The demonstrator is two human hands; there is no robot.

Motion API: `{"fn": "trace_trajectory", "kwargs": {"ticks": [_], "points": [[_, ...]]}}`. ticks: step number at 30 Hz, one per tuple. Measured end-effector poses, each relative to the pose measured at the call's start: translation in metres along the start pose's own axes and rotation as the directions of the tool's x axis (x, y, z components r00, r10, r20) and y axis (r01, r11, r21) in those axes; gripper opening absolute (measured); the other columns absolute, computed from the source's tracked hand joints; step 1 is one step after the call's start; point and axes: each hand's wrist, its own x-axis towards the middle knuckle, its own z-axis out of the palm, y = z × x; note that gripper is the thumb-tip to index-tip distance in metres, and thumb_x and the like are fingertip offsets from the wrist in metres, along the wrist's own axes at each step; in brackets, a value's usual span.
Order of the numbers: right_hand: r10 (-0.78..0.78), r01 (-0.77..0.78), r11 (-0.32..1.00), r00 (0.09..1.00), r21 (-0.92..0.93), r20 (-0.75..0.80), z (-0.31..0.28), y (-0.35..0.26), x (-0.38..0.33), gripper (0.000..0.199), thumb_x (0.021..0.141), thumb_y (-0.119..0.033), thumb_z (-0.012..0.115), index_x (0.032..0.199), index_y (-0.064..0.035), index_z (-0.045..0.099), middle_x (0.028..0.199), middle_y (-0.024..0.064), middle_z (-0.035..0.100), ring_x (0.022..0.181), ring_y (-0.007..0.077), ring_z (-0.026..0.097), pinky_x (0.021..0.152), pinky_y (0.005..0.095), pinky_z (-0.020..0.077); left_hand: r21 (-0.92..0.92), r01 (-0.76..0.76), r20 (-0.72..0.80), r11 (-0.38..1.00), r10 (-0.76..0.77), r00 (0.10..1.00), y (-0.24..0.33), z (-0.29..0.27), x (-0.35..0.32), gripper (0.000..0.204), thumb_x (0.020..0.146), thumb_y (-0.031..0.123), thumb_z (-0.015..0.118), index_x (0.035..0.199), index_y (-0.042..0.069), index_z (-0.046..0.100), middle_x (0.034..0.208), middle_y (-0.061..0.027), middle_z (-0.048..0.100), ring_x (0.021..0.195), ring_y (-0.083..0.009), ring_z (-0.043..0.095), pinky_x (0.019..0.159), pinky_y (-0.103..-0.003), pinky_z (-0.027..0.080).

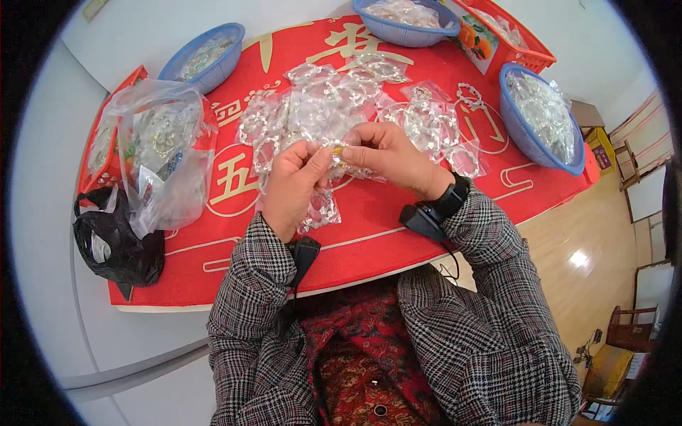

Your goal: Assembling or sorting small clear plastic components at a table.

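My left hand (293,181) and my right hand (398,157) meet over the middle of the table, thumbs and fingers pinched together. Between their tips shows a small yellow piece (338,150). Pale beads, like those of a bracelet, show just beneath the fingertips; my hands partly hide them, and whether they join the yellow piece I cannot tell. Around and beyond my hands spreads a pile of clear packets (323,106) holding silvery-white beaded bracelets. One packet (321,211) lies just below my left fingers. A loose white bracelet (469,96) rests right of the pile.
The table has a red patterned cloth (369,259). Blue baskets of packets stand at the back left (236,55), back (398,32) and right (522,131). A red basket (531,58) is at back right. At left are a clear plastic bag (135,206) and a black bag (117,245).
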Motion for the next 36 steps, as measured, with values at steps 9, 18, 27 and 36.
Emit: {"fn": "trace_trajectory", "kwargs": {"ticks": [9, 18, 27, 36], "points": [[-0.181, 0.084, 0.956, 0.924, -0.282, -0.338, -0.028, -0.003, 0.005, 0.013, 0.083, -0.016, 0.06, 0.08, -0.0038, 0.06, 0.071, -0.0022, 0.056, 0.064, 0.0029, 0.048, 0.058, 0.0185, 0.0392, -0.255, -0.167, -0.226, 0.952, 0.109, 0.968, 0.015, -0.027, 0.006, 0.01, 0.086, 0.015, 0.057, 0.083, 0.005, 0.055, 0.065, 0.0015, 0.051, 0.055, -0.0061, 0.045, 0.05, -0.019, 0.037], [-0.572, 0.445, 0.149, 0.767, -0.883, 0.29, -0.005, -0.002, 0.003, 0.015, 0.07, -0.009, 0.065, 0.084, -0.0073, 0.063, 0.085, 0.0065, 0.059, 0.082, 0.0202, 0.055, 0.075, 0.0321, 0.0446, -0.28, -0.199, -0.275, 0.939, 0.12, 0.954, 0.006, -0.044, 0.012, 0.01, 0.084, 0.012, 0.059, 0.087, 0.005, 0.053, 0.069, 0.001, 0.052, 0.054, -0.0077, 0.048, 0.048, -0.02, 0.038], [-0.499, 0.231, 0.129, 0.856, -0.964, 0.138, -0.046, 0.012, 0.011, 0.015, 0.066, -0.007, 0.065, 0.081, -0.0074, 0.063, 0.088, 0.0077, 0.06, 0.089, 0.0259, 0.054, 0.076, 0.0345, 0.0441, -0.178, -0.104, -0.171, 0.979, 0.073, 0.983, 0.001, -0.031, 0.009, 0.011, 0.083, 0.007, 0.058, 0.091, 0.004, 0.052, 0.073, -0.0011, 0.055, 0.058, -0.0085, 0.053, 0.051, -0.019, 0.043], [-0.301, -0.123, 0.556, 0.893, -0.822, -0.336, -0.049, 0.01, 0.01, 0.012, 0.078, -0.011, 0.062, 0.085, -0.0013, 0.058, 0.078, 0.0082, 0.059, 0.069, 0.0149, 0.056, 0.059, 0.0261, 0.0437, -0.14, -0.094, -0.166, 0.986, 0.07, 0.984, 0.0, -0.03, 0.007, 0.014, 0.082, 0.004, 0.057, 0.094, 0.003, 0.05, 0.078, -0.0036, 0.056, 0.061, -0.0104, 0.055, 0.055, -0.021, 0.046]]}}
